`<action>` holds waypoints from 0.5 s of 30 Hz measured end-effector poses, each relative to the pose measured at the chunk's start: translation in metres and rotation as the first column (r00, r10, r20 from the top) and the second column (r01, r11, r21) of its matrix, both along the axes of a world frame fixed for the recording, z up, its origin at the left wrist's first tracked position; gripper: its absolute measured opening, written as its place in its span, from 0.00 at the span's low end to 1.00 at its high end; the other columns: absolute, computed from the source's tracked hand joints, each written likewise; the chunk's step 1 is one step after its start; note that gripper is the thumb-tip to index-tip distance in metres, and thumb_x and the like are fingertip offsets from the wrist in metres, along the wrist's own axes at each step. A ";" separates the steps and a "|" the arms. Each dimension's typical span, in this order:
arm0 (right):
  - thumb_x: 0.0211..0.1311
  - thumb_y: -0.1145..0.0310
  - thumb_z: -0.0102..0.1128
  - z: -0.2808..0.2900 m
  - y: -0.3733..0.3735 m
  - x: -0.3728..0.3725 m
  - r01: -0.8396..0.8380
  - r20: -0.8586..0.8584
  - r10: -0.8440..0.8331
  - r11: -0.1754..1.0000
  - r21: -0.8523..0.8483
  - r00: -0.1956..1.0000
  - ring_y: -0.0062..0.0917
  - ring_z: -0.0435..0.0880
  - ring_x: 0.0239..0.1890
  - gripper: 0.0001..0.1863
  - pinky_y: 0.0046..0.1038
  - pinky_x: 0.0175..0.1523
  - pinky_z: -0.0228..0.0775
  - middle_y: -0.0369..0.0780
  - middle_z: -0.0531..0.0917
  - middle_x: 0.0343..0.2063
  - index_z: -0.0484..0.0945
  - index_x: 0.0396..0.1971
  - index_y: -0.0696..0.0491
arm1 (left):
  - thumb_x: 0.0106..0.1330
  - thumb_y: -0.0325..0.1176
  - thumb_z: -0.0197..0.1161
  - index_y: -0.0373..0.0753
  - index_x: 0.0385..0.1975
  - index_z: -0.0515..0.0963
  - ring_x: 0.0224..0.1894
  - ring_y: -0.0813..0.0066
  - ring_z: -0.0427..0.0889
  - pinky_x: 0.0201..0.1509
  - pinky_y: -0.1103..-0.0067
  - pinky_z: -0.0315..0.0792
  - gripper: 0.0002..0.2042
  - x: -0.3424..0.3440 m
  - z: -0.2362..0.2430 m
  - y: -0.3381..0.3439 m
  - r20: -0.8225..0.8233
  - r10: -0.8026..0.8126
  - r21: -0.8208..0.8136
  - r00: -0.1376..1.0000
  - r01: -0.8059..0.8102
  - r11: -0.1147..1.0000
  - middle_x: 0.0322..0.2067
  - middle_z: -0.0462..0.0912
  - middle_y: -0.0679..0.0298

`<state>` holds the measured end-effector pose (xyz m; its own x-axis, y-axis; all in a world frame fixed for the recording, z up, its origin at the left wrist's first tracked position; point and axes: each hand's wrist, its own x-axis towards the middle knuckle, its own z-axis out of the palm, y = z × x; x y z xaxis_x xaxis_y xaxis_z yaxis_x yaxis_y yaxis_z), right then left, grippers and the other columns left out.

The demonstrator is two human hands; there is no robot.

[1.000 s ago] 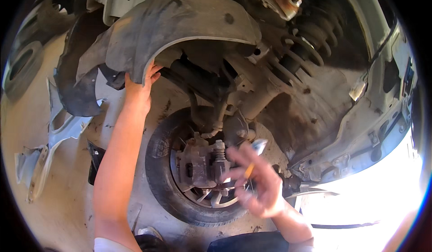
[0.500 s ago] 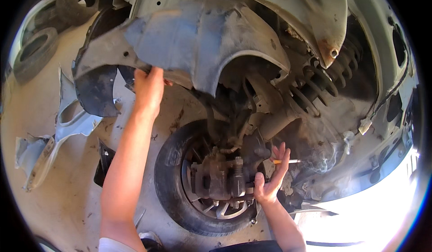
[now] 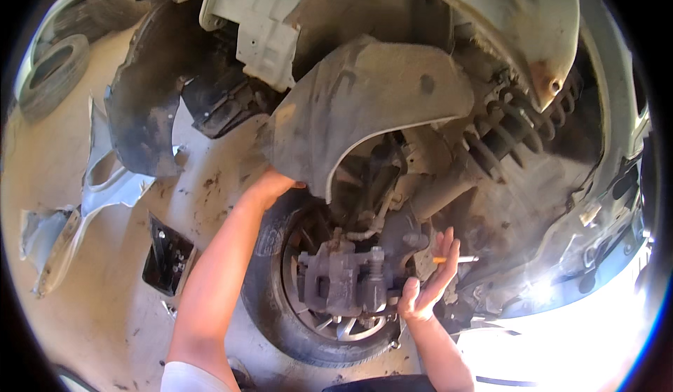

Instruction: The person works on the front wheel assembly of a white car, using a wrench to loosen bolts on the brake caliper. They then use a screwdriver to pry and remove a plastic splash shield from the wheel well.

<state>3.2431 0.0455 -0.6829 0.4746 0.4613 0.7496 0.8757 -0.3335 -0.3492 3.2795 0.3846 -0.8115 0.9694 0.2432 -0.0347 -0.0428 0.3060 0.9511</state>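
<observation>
My left hand (image 3: 280, 185) grips the lower left edge of a dusty grey plastic wheel arch liner (image 3: 371, 84), its fingers mostly hidden behind it. My right hand (image 3: 431, 283) is upright, fingers extended, with a lit cigarette (image 3: 459, 259) between them; it is beside the brake caliper (image 3: 336, 283), and whether it touches it I cannot tell. The caliper sits over a loose-looking wheel and tyre (image 3: 273, 308) beneath the wheel well. A coil spring and strut (image 3: 505, 140) rise at upper right, near a pale metal panel (image 3: 512, 14) with rust at its lower tip.
At left, a dark liner piece (image 3: 144, 112) hangs beside a white metal bracket (image 3: 263, 35). Worn tyres (image 3: 56, 77) stand at upper left. A silver body panel (image 3: 119, 196) and a black plastic part (image 3: 168, 255) lie on the floor. Car body edges run along the right.
The grey liner has come down and rightward in my left hand, uncovering the white bracket. My right hand, blurred a second ago, has moved right and settled beside the caliper.
</observation>
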 end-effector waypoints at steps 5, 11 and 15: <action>0.66 0.40 0.50 0.002 -0.002 0.007 0.024 0.004 -0.024 1.000 -0.004 1.000 0.43 0.63 0.69 0.50 0.40 0.70 0.51 0.56 0.58 0.70 0.43 0.73 0.62 | 0.59 0.55 0.68 0.39 0.49 0.82 0.46 0.68 0.82 0.51 0.73 0.74 0.27 -0.035 0.011 0.009 -0.307 -0.043 0.672 0.951 0.249 0.698 0.44 0.85 0.57; 0.68 0.41 0.51 0.008 -0.001 0.009 -0.014 0.012 0.013 0.999 0.036 1.000 0.42 0.66 0.67 0.49 0.37 0.65 0.55 0.57 0.61 0.69 0.45 0.72 0.65 | 0.61 0.53 0.67 0.35 0.48 0.79 0.44 0.65 0.83 0.49 0.71 0.74 0.27 -0.075 0.006 0.060 -0.307 0.055 0.859 0.950 0.252 0.446 0.39 0.85 0.54; 0.70 0.40 0.46 0.023 0.006 0.008 0.002 0.032 -0.002 1.000 -0.015 0.999 0.43 0.64 0.69 0.46 0.39 0.69 0.53 0.56 0.60 0.69 0.46 0.72 0.61 | 0.62 0.50 0.67 0.37 0.52 0.78 0.43 0.62 0.84 0.49 0.70 0.75 0.25 -0.106 0.047 0.067 -0.321 0.198 0.886 0.926 0.219 0.410 0.40 0.85 0.53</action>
